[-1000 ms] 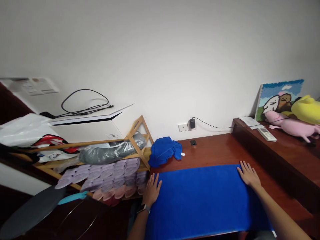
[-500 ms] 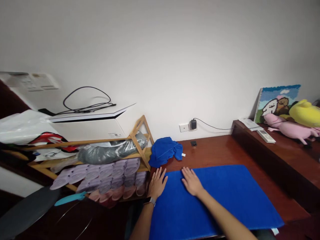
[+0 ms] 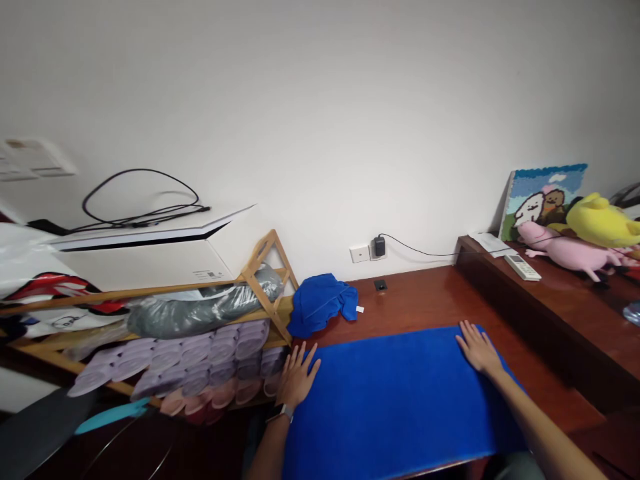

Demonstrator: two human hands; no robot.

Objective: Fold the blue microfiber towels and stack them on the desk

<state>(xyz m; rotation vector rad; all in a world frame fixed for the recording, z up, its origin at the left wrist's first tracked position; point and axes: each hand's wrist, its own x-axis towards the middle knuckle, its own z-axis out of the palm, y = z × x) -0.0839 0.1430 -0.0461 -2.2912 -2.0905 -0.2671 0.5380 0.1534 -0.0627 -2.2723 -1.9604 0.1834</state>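
Note:
A blue cloth (image 3: 390, 400) lies spread flat on the reddish-brown wooden desk (image 3: 420, 293). At the cloth's far left corner rests my left hand (image 3: 299, 375), fingers stretched out, with a watch on the wrist. My right hand (image 3: 479, 349) lies flat on the far right corner, its fingers slightly spread. Neither hand grips anything. Behind the left hand sits a second blue cloth (image 3: 323, 303), crumpled, with a small white tag showing.
Left of the desk stands a wooden rack (image 3: 270, 287) with a white box (image 3: 150, 260), a plastic-wrapped grey bundle and several slippers (image 3: 200, 353). The raised shelf at right bears a remote (image 3: 523, 267), a pink plush toy (image 3: 565, 250) and a picture. A plugged-in charger (image 3: 380, 246) is on the wall.
My right hand has slid right across the cloth to its far right corner. My left hand stays near the left corner. The view has shifted slightly to the right.

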